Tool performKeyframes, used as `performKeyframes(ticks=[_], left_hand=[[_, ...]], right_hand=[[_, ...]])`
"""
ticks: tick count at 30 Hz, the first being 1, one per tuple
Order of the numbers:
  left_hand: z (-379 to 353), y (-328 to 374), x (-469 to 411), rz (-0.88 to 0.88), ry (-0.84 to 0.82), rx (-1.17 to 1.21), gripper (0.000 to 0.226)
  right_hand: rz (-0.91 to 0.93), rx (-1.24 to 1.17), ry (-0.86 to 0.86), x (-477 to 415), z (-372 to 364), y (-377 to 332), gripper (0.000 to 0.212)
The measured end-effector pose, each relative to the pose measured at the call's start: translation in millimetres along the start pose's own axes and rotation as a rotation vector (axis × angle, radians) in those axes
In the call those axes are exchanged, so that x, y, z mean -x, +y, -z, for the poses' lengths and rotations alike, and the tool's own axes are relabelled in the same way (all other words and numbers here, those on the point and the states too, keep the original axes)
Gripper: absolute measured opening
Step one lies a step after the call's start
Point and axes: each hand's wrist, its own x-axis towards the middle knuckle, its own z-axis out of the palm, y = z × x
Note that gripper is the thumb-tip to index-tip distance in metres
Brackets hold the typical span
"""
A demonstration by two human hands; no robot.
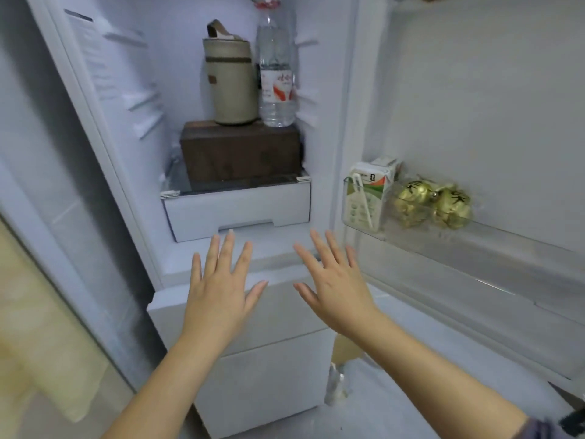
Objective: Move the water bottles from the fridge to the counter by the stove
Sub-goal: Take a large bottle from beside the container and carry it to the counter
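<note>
Head view, looking down into the open fridge (177, 90). There's one water bottle (276, 74) in plain sight: clear plastic with a white-and-red label. It stands upright, so its long axis is vertical, neck pointing straight up toward the top edge of the picture. It sits on a brown box (240, 150) at the right end, close to the fridge's right inner wall, just beside a beige canister (232, 82) that shares the box top on its left.

The hands are well below and in front of the bottle, nowhere near touching it. The left hand (218, 293) and right hand (338, 289) are both held out flat, backs up, fingers straight and spread, with nothing in either one. They hover side by side with a gap between them, fingertips about level with the bottom edge of the white drawer (237, 210). The bottle is up and roughly between them, a bit closer to the right hand's line.

As for the rest, the brown box rests on a glass shelf (186, 185) right above that drawer, and under the hands there are more white drawer fronts. The door (474, 90) is swung open on the right, and its rack (474, 229) holds a small carton (368, 194) with a straw on its side, plus two gold-wrapped balls (433, 201) next to it. Down at the left edge there's a blurry pale yellow panel – I can't tell what it is. A bit of dark sleeve (538, 426) shows on the right arm.
</note>
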Motion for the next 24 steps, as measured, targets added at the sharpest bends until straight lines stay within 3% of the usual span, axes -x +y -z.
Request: performKeyframes(ticks=[12, 24], left_hand=[[-36.1, -79.2, -144.5, 0.055, 0.11, -0.023, 0.068], [-38.8, -111.6, -338.1, 0.045, 0.142, 0.084, 0.069]], right_hand=[[-0.011, -0.001, 0.064, -178.2, -15.1, -10.7, 0.067], [-0.281, -0.082, 0.244, -366.5, 7.5, 23.4, 0.065]])
